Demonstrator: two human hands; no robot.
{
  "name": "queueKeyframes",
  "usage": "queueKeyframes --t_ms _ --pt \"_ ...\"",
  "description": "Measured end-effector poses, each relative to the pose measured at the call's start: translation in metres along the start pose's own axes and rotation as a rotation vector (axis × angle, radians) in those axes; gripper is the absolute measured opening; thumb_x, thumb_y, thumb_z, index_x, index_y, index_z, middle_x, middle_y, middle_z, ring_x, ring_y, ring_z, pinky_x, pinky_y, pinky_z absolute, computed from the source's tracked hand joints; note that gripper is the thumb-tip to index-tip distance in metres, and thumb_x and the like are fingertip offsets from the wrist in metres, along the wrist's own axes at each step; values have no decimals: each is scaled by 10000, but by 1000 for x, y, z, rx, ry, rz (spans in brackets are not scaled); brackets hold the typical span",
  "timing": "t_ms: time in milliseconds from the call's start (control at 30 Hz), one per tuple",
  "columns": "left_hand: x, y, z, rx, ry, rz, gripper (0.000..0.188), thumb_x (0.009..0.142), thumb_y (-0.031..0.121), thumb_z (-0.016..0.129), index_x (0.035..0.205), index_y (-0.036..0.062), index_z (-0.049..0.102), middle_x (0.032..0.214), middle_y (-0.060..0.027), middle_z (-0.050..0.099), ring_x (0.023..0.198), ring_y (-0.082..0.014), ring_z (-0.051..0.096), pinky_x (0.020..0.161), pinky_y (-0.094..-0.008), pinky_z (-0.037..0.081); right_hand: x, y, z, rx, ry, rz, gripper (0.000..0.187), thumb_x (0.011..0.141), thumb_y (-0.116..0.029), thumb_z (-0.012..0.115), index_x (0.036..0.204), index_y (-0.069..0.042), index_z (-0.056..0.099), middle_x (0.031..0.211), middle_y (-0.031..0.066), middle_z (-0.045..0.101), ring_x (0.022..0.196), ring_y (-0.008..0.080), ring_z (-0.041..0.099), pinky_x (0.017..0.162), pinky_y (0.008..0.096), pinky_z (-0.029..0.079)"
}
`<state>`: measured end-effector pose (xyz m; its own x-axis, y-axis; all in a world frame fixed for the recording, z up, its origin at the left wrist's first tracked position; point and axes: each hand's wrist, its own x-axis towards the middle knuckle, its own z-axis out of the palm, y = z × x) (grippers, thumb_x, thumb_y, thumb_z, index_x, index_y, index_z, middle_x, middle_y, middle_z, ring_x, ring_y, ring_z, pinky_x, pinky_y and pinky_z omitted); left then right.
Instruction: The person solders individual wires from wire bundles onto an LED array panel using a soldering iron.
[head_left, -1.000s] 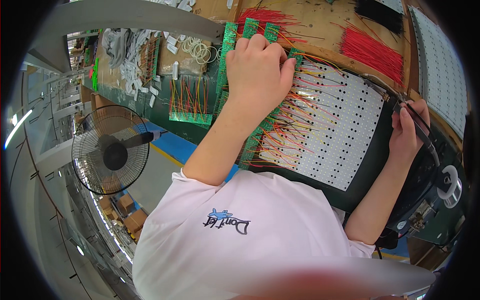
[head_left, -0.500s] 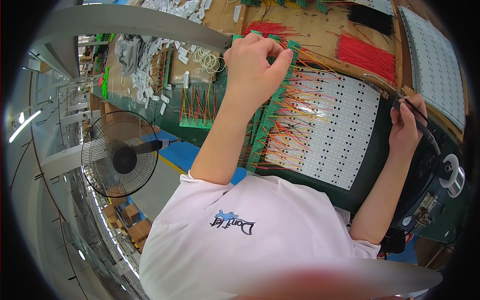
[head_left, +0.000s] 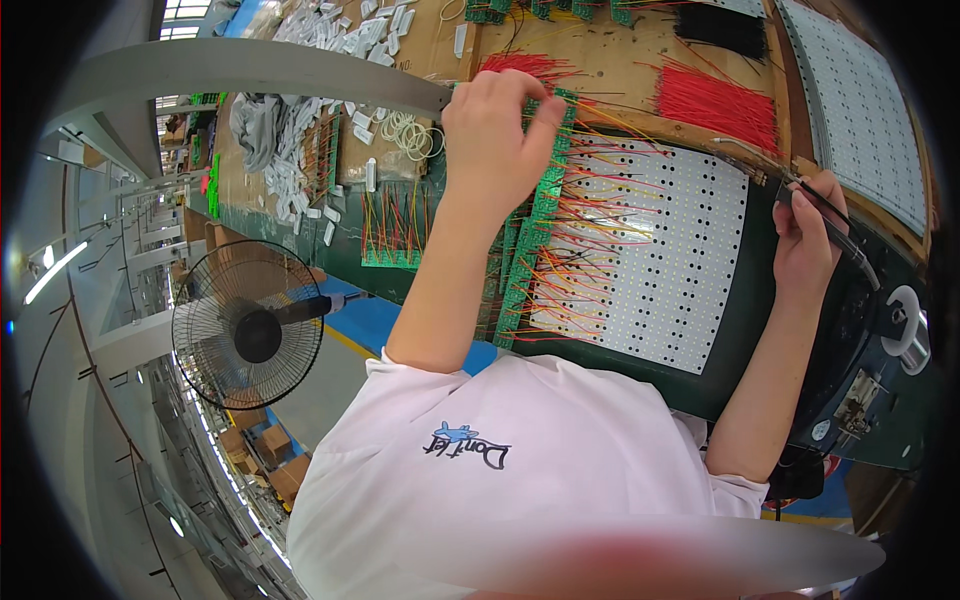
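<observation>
My left hand (head_left: pixel 492 130) is at the far end of a long green circuit board strip (head_left: pixel 535 245), thumb and forefinger closed together beside its edge. What sits between those fingertips is hidden. Red, yellow and black wires (head_left: pixel 600 220) stick out from the strip toward the right, over a white panel dotted with rows of small squares (head_left: pixel 670 260). On the right, my right hand (head_left: pixel 808 240) wraps around the dark handle of a soldering iron (head_left: pixel 835 232), whose thin metal front end points left toward the panel's far right corner.
A spool of solder wire (head_left: pixel 908 345) stands at the right. Bundles of red wires (head_left: pixel 715 105) and black wires (head_left: pixel 722 32) lie beyond the panel. Another wired green board (head_left: pixel 390 255), white plastic pieces (head_left: pixel 300 140) and a grey arched bar (head_left: pixel 280 65) are leftward, above a fan (head_left: pixel 250 325).
The whole view has shifted slightly, moving the bench leftward in the picture. My left thumb and forefinger have changed pose a little at the strip's far end; my right hand keeps hold of the soldering iron.
</observation>
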<state>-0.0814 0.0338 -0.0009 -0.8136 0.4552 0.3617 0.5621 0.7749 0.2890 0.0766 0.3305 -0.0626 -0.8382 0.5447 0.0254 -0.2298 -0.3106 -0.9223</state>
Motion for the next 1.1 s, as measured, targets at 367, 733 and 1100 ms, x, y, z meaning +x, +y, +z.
queueKeyframes --t_ms 367,733,1100 --pt "3 20 10 160 -152 432 128 797 158 769 900 158 692 873 13 636 945 -238 596 879 -415 425 1 -1 -2 27 -4 3 117 860 -83 653 838 -52 542 707 28 533 586 100 487 536 227 351" --pt "9 34 -1 -21 -309 442 138 843 120 723 971 145 678 928 10 701 962 -228 604 930 -421 355 1 0 -4 32 -15 3 126 866 -88 662 836 -52 546 715 30 548 596 96 501 545 222 370" --pt "10 35 9 -90 -430 462 111 869 81 686 979 90 674 938 -62 694 940 -285 635 832 -414 475 1 -1 -1 47 -13 -6 128 858 -90 667 838 -45 549 728 37 556 592 97 496 538 224 372"
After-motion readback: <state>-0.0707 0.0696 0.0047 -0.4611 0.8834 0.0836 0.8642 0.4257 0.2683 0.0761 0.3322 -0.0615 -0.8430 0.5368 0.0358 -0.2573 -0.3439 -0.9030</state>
